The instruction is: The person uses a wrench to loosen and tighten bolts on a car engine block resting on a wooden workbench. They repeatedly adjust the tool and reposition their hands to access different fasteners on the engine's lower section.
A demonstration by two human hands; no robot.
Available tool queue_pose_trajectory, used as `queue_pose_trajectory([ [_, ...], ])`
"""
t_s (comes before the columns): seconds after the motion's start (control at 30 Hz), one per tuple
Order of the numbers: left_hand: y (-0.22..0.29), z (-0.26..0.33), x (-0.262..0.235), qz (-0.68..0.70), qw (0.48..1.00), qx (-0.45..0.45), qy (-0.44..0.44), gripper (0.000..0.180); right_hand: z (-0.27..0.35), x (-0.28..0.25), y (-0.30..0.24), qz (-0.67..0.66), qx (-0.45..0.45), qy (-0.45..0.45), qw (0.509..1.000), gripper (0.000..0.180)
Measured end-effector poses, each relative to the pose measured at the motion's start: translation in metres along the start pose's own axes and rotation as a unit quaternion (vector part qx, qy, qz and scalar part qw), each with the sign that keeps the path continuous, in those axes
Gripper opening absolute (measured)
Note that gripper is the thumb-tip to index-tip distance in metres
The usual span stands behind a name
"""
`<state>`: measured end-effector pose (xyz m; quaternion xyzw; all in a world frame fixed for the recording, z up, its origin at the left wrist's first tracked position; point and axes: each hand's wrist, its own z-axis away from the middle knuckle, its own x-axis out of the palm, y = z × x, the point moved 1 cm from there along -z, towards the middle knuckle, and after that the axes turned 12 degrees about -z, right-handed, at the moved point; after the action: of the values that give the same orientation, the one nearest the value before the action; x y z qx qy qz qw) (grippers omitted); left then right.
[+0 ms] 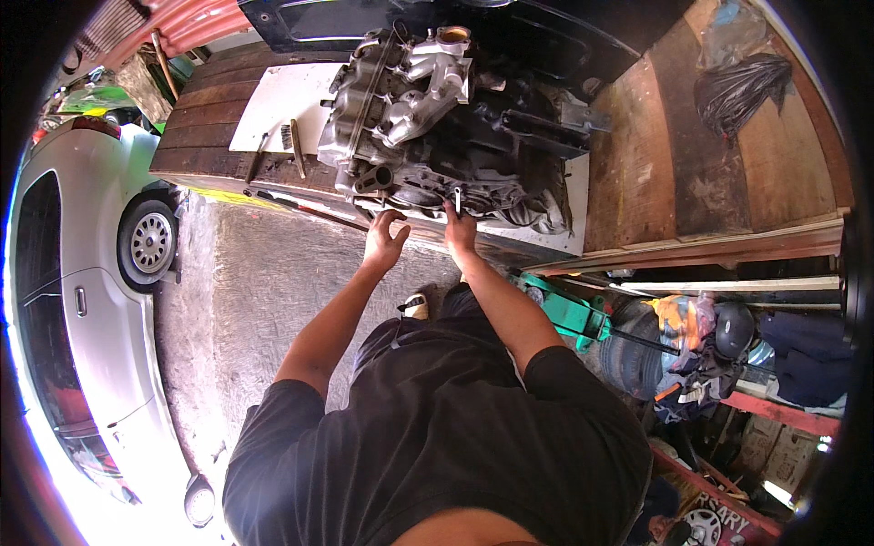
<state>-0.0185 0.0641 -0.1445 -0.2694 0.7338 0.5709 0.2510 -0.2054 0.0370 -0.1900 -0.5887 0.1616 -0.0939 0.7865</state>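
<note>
An engine (391,109) with a silver valve cover and intake lies on the workbench in front of me. My left hand (386,241) is close to its near left edge, thumb and fingers apart, with nothing visible in it. To its right, my right hand (461,229) is closed around a short silver wrench-like tool (458,195), whose upper end points up against the engine's lower side. The fingers partly cover this tool, so its exact kind is hard to make out. A brush (297,148) and a dark-handled tool (258,156) lie left of the engine.
A white sheet (273,109) lies beneath part of the engine. Wooden boards (665,155) with a black plastic bag (745,86) extend right. Below them are a green floor jack (569,314) and a tyre (628,350). A silver car (96,273) stands at left.
</note>
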Motion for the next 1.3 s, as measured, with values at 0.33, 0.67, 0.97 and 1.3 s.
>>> queue_pose_trajectory([
  [0.33, -0.007, 0.001, 0.016, -0.001, 0.999, -0.03, -0.016, 0.025, 0.009, 0.025, -0.013, -0.173, 0.003, 0.14, 0.975, 0.037],
  [0.67, -0.012, -0.007, 0.013, 0.003, 0.998, -0.059, -0.014, 0.027, 0.002, 0.023, -0.006, -0.235, 0.014, 0.115, 0.965, 0.028],
  [0.97, -0.018, -0.015, 0.014, 0.02, 0.997, -0.068, -0.008, 0.029, -0.011, 0.025, 0.018, -0.317, 0.152, 0.094, 0.932, 0.022],
  [1.3, -0.015, -0.011, 0.011, 0.024, 0.997, -0.08, -0.007, 0.029, -0.004, 0.034, 0.01, -0.37, 0.151, 0.125, 0.908, 0.017],
])
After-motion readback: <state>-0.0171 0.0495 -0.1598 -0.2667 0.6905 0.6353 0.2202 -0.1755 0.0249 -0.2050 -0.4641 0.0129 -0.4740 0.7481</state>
